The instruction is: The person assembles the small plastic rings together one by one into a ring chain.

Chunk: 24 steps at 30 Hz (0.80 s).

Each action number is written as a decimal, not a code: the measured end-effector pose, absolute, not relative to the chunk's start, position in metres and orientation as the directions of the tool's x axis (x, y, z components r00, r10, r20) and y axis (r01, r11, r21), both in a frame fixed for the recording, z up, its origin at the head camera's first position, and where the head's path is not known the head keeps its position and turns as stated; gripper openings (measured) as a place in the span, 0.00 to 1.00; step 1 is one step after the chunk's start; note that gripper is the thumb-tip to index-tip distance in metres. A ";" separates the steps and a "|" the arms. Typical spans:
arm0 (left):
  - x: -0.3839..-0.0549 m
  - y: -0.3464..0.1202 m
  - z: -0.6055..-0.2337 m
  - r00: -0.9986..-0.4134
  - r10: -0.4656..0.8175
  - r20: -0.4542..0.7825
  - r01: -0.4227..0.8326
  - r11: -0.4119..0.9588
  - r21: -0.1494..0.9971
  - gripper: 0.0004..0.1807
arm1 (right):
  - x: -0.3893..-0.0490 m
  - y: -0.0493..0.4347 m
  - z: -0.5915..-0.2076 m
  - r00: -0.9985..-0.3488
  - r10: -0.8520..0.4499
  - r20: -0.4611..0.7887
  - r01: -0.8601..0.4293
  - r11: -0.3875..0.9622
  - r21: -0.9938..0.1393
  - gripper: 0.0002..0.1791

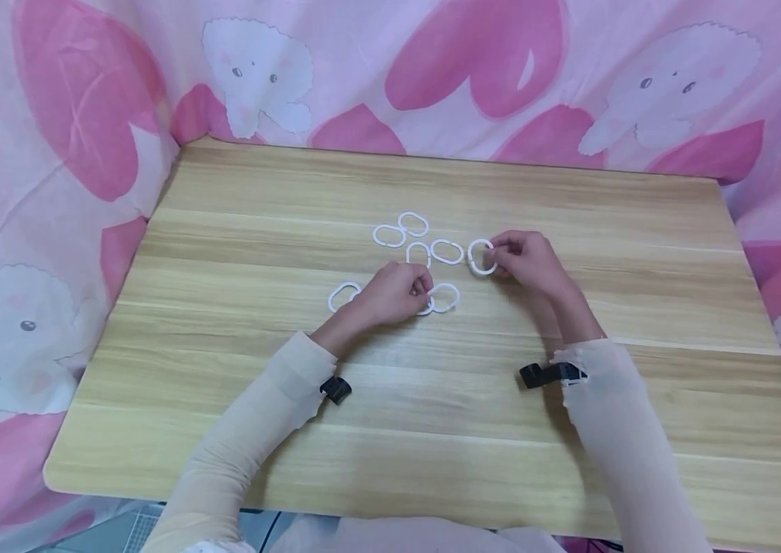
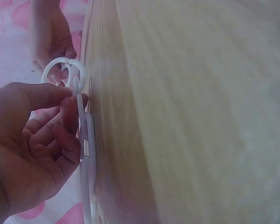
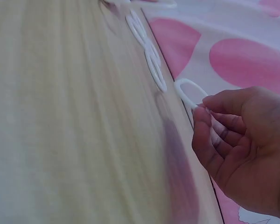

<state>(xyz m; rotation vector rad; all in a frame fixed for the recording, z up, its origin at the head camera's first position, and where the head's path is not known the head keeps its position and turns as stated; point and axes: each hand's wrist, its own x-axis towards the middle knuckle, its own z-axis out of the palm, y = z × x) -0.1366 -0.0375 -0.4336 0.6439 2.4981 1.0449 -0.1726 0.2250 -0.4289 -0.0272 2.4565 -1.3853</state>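
Observation:
My right hand (image 1: 528,261) pinches a white oval plastic ring (image 3: 189,93) between thumb and forefinger, lifted off the tabletop. In the head view this ring (image 1: 471,257) stands just right of a flat-lying ring (image 1: 448,251). Nearer the front, my left hand (image 1: 397,293) pinches a white ring, mostly covered by the fingers in the head view. Touching it on the right is another ring (image 1: 457,296). Left of the wrist, a further ring (image 1: 332,298) is partly hidden by the hand. The left wrist view shows the thumb and forefinger (image 2: 60,92) together at a ring's edge.
Behind the left hand lie more white rings: one ring (image 1: 408,252) just past the knuckles, and an overlapping pair (image 1: 388,226) farther back. The wooden table (image 1: 259,207) meets a pink patterned cloth (image 1: 349,69) at its back and sides.

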 end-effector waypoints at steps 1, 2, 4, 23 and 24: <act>-0.137 -0.037 -0.433 -0.833 0.533 -0.148 0.269 0.624 0.733 0.04 | -0.169 0.224 -0.428 -0.944 -0.175 -0.279 0.154 0.513 -0.844 0.17; -0.137 -0.037 -0.433 -0.833 0.533 -0.148 0.269 0.625 0.733 0.04 | -0.165 0.224 -0.428 -0.940 -0.180 -0.291 0.168 0.499 -0.850 0.17; -0.137 -0.037 -0.433 -0.834 0.531 -0.149 0.267 0.625 0.733 0.04 | -0.158 0.222 -0.428 -0.929 -0.201 -0.310 0.187 0.467 -0.864 0.18; -0.138 -0.037 -0.437 -0.834 0.536 -0.130 0.282 0.616 0.736 0.03 | -0.132 0.212 -0.442 -0.882 -0.314 -0.350 0.253 0.312 -0.916 0.20; -0.138 -0.037 -0.437 -0.834 0.536 -0.131 0.281 0.617 0.735 0.03 | -0.131 0.212 -0.442 -0.880 -0.318 -0.354 0.256 0.311 -0.915 0.19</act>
